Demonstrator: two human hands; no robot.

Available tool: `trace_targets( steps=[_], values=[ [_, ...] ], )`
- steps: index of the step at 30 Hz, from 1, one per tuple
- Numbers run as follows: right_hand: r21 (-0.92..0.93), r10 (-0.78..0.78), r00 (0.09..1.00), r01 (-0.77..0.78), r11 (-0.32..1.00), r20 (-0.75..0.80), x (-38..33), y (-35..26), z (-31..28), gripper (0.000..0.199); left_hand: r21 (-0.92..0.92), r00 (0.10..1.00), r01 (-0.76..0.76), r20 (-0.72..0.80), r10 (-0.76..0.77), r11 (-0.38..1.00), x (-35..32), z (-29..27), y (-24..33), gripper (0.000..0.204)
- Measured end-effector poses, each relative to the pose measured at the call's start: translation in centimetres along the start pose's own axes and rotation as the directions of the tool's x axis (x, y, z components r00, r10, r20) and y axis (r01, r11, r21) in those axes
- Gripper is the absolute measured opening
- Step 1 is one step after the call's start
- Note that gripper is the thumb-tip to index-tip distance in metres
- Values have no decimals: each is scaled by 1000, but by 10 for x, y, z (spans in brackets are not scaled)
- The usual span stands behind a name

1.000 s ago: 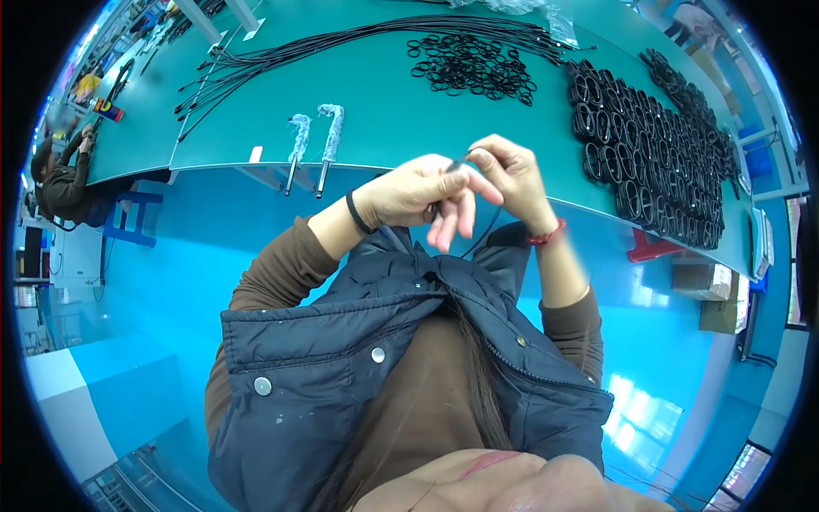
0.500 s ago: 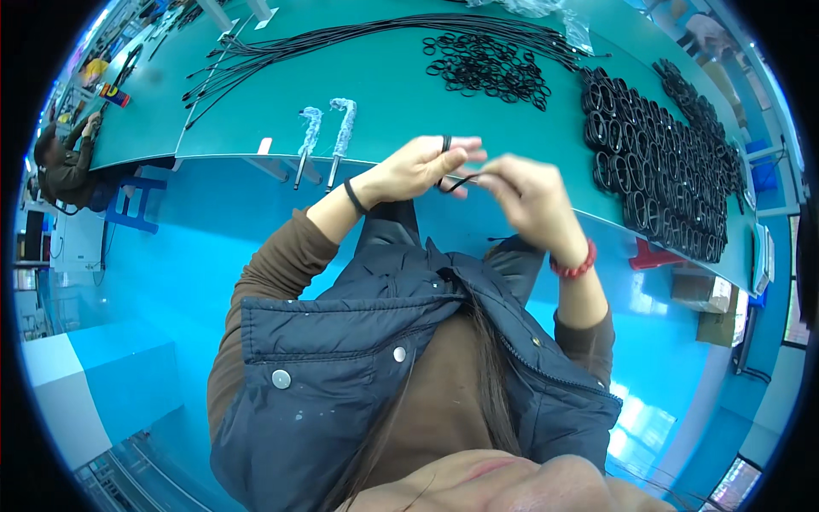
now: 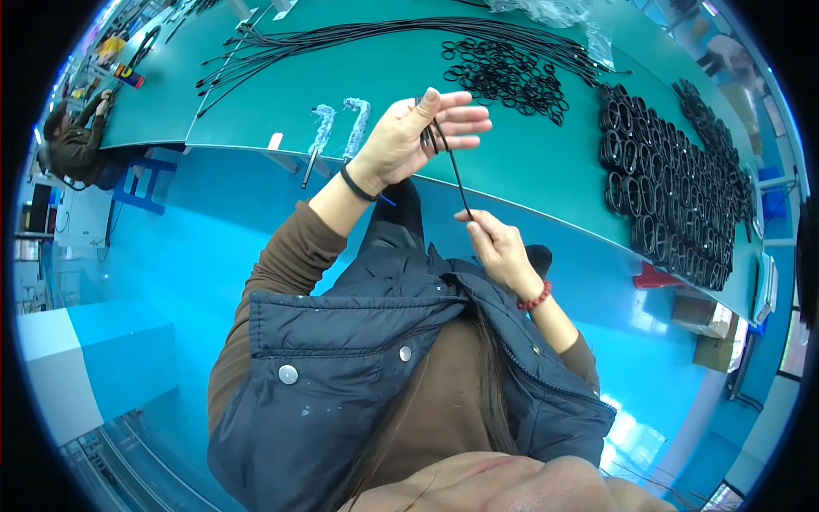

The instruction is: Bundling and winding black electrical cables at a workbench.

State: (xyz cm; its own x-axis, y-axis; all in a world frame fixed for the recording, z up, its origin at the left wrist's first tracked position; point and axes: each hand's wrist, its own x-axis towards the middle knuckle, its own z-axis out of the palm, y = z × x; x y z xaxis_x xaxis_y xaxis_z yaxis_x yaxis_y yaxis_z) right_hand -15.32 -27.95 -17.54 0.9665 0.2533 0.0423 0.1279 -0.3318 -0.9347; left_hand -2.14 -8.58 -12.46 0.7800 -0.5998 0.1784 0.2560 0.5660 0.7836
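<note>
Having moved toward seven o'clock since the earlier frame, the right hand [image 3: 503, 250] is pinching the black cable [image 3: 455, 173] stretched between both hands, seemingly keeping it straight. At its eleven o'clock, the left hand [image 3: 406, 135] is staying wide, probably for supporting the cable's turns.

Cables [image 3: 401, 31], rings [image 3: 503, 75] on green table [image 3: 529, 166]

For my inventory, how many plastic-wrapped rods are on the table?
2: left rod overhanging the green table; right rod beside it, partly hidden by the left wrist.
</note>
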Motion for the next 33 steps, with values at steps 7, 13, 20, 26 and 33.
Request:
trace_targets(
  steps=[7,13,20,26,33],
  values=[
    [-398,-366,931,333,855,-6,-3,-38,-39,17,381,998,-6,-58,30,925,-4,-24,-14,48],
    [-392,-454,881,373,841,-135,51,-65,-62,12,424,918,255,176,-355,869,-20,0,-17,46],
    [120,-91,987,108,987,-135,65,-1,-20,15,113,872,292,377,-313,950,-13,11,-2,42],
    [-66,115,993,-112,991,41,0,9,5,17,160,995,-101,24,99,982,1,-18,6,43],
    [-525,-493,870,423,739,7,17,-53,-41,12,661,999,-16,-20,39,750,-19,-40,-19,45]
  ],
)
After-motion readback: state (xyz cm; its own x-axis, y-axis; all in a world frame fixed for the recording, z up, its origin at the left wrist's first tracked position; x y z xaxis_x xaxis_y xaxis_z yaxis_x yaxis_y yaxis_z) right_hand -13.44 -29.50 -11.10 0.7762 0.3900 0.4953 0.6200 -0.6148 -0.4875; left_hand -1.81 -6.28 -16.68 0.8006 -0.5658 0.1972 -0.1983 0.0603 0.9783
